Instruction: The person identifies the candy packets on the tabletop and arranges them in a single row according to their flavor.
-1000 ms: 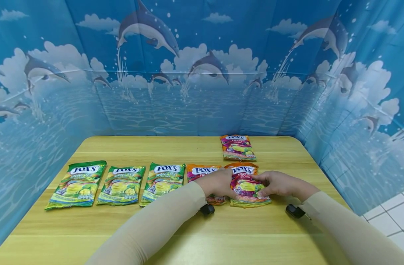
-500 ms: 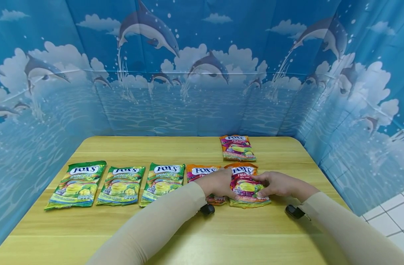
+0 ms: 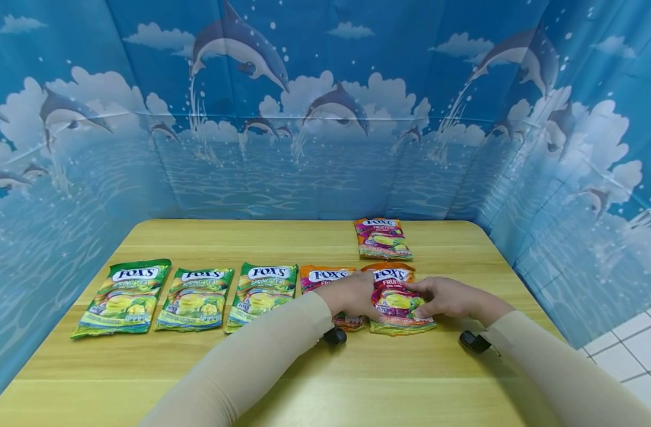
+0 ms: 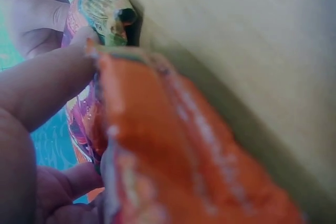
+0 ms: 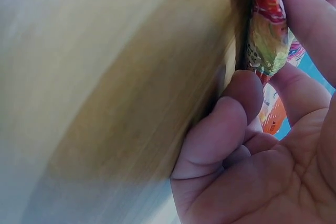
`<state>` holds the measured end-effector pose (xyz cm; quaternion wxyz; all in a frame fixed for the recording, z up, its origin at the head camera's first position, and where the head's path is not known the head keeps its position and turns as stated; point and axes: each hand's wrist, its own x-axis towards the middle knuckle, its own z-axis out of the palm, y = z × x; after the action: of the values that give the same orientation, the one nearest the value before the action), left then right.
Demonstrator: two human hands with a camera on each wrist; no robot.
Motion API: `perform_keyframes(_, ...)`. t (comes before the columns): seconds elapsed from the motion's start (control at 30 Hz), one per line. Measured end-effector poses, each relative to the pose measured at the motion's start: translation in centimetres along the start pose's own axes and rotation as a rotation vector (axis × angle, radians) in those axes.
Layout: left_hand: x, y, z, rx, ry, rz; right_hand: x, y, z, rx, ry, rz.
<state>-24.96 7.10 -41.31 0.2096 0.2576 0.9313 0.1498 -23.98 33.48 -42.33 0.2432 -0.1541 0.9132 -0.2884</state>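
In the head view, both hands are at a red-and-purple Fox's Fruits candy bag (image 3: 394,296) lying at the right end of the front row. My left hand (image 3: 352,296) holds its left side and covers much of another Fruits candy bag (image 3: 325,275). With thumb and fingers, my right hand (image 3: 450,296) pinches the bag's right side. The left wrist view has the blurred orange end of a bag (image 4: 157,129) close up, with the left thumb (image 4: 52,85) against the held bag behind it. Curled fingers (image 5: 215,135) rest on the wood in the right wrist view.
Three green Spring Tea candy bags (image 3: 124,296) (image 3: 196,299) (image 3: 263,287) lie leftward in the same row. Another Fruits bag (image 3: 384,239) lies behind, near the back edge of the wooden table (image 3: 224,379). A blue dolphin curtain (image 3: 325,166) surrounds the table's back and sides.
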Motion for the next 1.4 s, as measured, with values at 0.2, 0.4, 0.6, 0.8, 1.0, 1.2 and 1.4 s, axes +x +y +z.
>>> perform_keyframes(0.2,0.0,0.4,-0.5,0.007,-0.033,0.017,-0.1,0.0,0.0,-0.002,0.005,-0.005)
perform_keyframes(0.4,0.3,0.3,-1.9,0.028,-0.041,0.024,0.1,-0.5,-0.6,-0.080,0.016,-0.022)
perform_keyframes(0.6,1.8,-1.2,-3.4,0.037,0.052,0.012,0.8,-1.1,-2.2,-0.153,0.121,-0.018)
perform_keyframes(0.8,3.5,-2.9,-4.0,-0.157,0.240,-0.074,2.6,-0.8,-3.8,-0.158,0.344,0.018)
perform_keyframes(1.0,5.7,-3.6,-3.9,-0.211,0.216,-0.124,4.8,-0.6,-4.7,-0.083,0.362,0.087)
perform_keyframes(1.2,7.7,-3.5,-3.7,-0.227,0.184,-0.138,6.5,-0.8,-4.6,-0.107,0.314,0.134)
perform_keyframes(1.4,8.4,-3.5,-3.5,-0.242,0.186,-0.129,7.4,-0.8,-4.5,-0.116,0.288,0.154)
